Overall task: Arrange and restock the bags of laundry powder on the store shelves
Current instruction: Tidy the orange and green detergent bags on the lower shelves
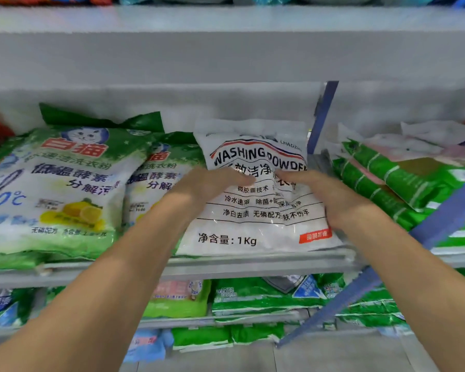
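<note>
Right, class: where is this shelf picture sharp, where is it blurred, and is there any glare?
Head view: print on the white washing powder bag is sharp at centre; head view: the green bag at far left smears; head view: light flat, no hard glare.

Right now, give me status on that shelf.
Pressing flat on the white bag: left hand, right hand. It lies on the shelf. Tight on its left, green bag; on its right, blue post.

Pale grey metal shelves [226, 267] run in tiers, braced by blue posts [322, 116]; grey floor [333, 355] lies below.
</note>
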The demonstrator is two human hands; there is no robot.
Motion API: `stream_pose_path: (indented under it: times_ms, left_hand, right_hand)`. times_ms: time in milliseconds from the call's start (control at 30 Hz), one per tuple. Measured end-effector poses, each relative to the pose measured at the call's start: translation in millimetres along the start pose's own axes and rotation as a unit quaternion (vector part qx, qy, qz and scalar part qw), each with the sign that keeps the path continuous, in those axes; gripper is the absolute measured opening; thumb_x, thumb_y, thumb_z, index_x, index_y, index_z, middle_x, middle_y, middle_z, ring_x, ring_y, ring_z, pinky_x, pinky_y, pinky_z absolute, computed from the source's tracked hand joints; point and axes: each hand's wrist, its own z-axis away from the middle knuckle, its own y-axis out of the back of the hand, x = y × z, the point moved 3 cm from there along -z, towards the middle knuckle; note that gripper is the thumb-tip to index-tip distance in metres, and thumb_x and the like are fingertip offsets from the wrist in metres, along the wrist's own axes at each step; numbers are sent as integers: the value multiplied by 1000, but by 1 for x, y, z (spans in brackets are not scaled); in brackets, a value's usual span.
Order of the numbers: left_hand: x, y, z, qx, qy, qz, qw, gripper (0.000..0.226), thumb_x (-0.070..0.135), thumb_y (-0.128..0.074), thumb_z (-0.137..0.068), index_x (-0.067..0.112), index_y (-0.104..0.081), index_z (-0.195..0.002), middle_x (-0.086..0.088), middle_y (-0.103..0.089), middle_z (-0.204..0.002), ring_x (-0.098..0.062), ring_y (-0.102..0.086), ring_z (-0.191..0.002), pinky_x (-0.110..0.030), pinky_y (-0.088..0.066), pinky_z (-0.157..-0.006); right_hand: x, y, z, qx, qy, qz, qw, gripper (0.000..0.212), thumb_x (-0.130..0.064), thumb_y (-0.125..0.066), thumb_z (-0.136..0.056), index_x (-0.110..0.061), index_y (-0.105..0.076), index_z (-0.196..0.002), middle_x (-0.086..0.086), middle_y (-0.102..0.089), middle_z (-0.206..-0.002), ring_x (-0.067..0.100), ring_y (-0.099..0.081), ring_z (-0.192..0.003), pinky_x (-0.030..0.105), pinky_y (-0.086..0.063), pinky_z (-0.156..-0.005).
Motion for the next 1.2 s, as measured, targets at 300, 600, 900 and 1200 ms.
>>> stream_pose_path:
  times_ms: [300, 600, 900, 1200]
  left_hand:
    - [-4, -2, 14, -49, 28, 101, 993, 68, 54, -89, -65, 31, -61, -122, 6, -57, -138, -24, -52, -128, -48, -38, -114]
    - [8, 18, 89, -43, 70, 245, 966, 32, 27, -85, -74, 14, -77, -102, -12, -79, -94, -30, -78, -80, -44, -62, -76]
    - [-22, 19, 219, 16, 66, 288, 955, 25, 17, -73, -84, 20, -75, -109, -9, -80, -96, -28, -78, -80, -42, -64, -63]
    - [-21, 47, 328, -5, 18, 316, 948, 48, 13, -78, -70, 20, -72, -117, -14, -78, -105, -38, -76, -92, -58, -60, -81]
  right_hand:
    - [-8, -1, 6, 0, 45, -13, 999, 35, -32, -71, -94, -18, -67, -126, 10, -77, -116, 33, -74, -105, 53, -56, -96]
    - [-20, -8, 73, 42, 83, -53, 994, 33, -37, -79, -86, -59, -62, -103, -5, -70, -124, 12, -74, -96, 46, -58, -93]
    - [1, -46, 197, -77, -2, -137, 987, 50, -22, -70, -77, -19, -61, -127, 1, -79, -107, 19, -77, -94, 35, -63, -72]
    - [-23, -80, 324, -52, 18, -90, 994, 60, -15, -83, -71, -15, -65, -129, 11, -77, -115, 33, -76, -100, 45, -63, -81]
